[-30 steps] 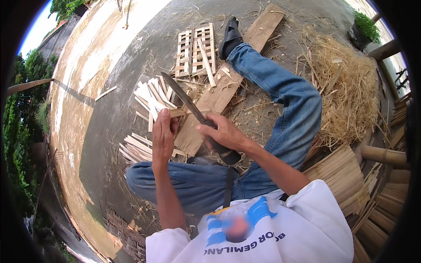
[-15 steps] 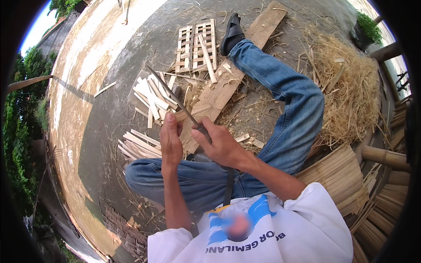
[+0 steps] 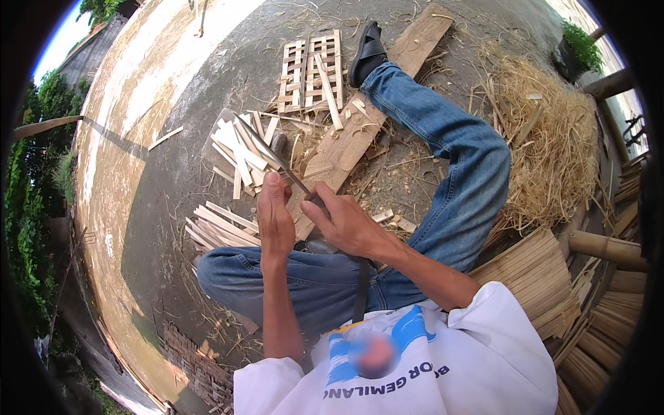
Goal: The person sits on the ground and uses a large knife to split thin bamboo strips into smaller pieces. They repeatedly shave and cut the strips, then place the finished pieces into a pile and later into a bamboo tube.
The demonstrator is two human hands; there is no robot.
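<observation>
My right hand [image 3: 346,223] is wrapped round the handle of a long, narrow-bladed knife [image 3: 280,161]. Its blade points forward and left, over a heap of pale split strips [image 3: 238,153]. Close to the blade's handle end is my left hand [image 3: 277,223], upright with thumb and fingers pressed together. Whatever lies in those fingers is hidden behind them and the blade. Beneath both hands runs a long wooden plank [image 3: 349,149], sloping away to the far right. A second bundle of strips [image 3: 220,227] rests beside my bent left knee.
A slatted lattice panel [image 3: 294,75] lies ahead, with a loose strip across it. My right leg [image 3: 460,159] stretches over the plank. Fibrous shavings [image 3: 546,145] pile up at the right, near a woven mat [image 3: 532,283] and bamboo poles [image 3: 609,249].
The knife blade has swung slightly and looks narrower, nearer my left fingers. My left hand has shifted a little right. The light wood seen beside its thumb is now mostly out of sight.
</observation>
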